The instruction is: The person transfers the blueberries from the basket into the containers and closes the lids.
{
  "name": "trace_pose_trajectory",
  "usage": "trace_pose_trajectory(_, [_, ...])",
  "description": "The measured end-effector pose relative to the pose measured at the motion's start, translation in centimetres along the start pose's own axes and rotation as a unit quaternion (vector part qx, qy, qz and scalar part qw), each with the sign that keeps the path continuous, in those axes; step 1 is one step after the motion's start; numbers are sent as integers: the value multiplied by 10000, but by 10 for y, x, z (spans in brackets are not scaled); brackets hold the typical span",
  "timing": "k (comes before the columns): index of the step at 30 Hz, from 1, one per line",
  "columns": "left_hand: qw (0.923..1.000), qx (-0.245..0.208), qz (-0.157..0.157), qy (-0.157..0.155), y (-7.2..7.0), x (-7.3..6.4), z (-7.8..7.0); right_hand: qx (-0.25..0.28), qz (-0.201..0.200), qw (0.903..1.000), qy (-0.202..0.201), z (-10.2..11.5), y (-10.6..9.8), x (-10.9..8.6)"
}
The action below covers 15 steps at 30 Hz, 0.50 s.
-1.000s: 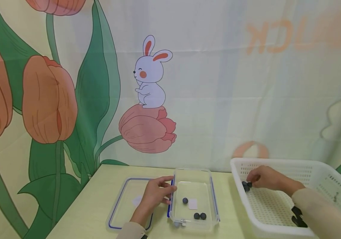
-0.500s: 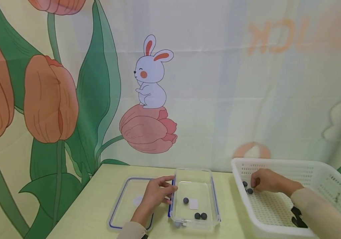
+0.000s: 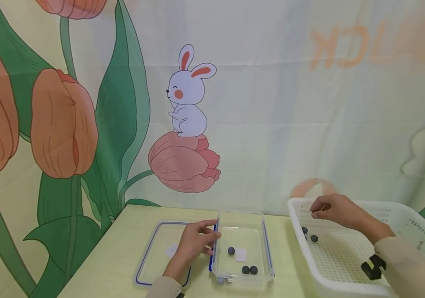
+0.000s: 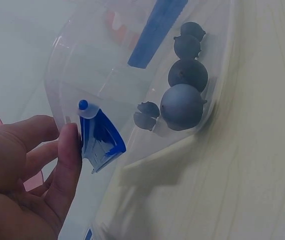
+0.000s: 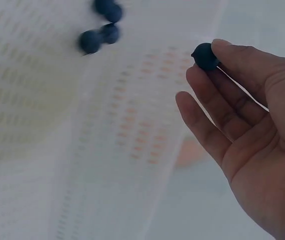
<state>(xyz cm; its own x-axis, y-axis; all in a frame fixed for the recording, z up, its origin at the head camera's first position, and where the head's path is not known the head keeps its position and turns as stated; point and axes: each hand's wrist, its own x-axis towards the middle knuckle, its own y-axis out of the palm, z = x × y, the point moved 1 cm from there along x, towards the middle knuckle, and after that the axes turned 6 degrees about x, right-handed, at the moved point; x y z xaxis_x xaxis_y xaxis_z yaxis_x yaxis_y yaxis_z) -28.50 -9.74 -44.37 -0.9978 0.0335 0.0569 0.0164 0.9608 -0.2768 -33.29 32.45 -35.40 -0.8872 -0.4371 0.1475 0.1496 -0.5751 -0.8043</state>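
Observation:
My right hand (image 3: 337,210) is raised over the left side of the white basket (image 3: 304,254). Between thumb and fingertips it pinches a blueberry (image 5: 206,56), plain in the right wrist view and hardly visible from the head. A few more blueberries (image 3: 314,238) lie in the basket's left corner below. At the table's middle stands a clear plastic box (image 3: 244,238) with blue latches, the left hand (image 3: 193,245) holding its left wall by the rim. Inside that box are blueberries, one (image 3: 231,250) beside a white square and two side by side nearer the front.
A clear lid (image 3: 156,265) with a blue seal lies flat left of the box, partly behind the left forearm. Behind the yellow table (image 3: 104,265) hangs a curtain (image 3: 253,124) printed with tulips and a rabbit. The basket's tall perforated walls rise at the right.
My right hand has picked a blueberry from the basket's corner group and lifted it up toward the rim. The left hand and the box have stayed put.

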Motion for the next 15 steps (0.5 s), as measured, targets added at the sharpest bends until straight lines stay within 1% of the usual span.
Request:
trace_pose_trajectory(4, [10000,-12,-5,-22,0,0,1,-138,-445,9987,-226,25,-10,-3])
trace_pose_trajectory(8, [10000,0,-5,-16,0,1,2,-180,-732,9962,-436,51,-14,-10])
trace_pose_trajectory(13, [10000,-9,7,-80,0,2,3,-115,-1021,9923,-689,80,-11,-16])
trace_pose_trajectory(15, [10000,-37,29,-67,1,2,4,64,-1116,9897,-897,90,-7,-19])
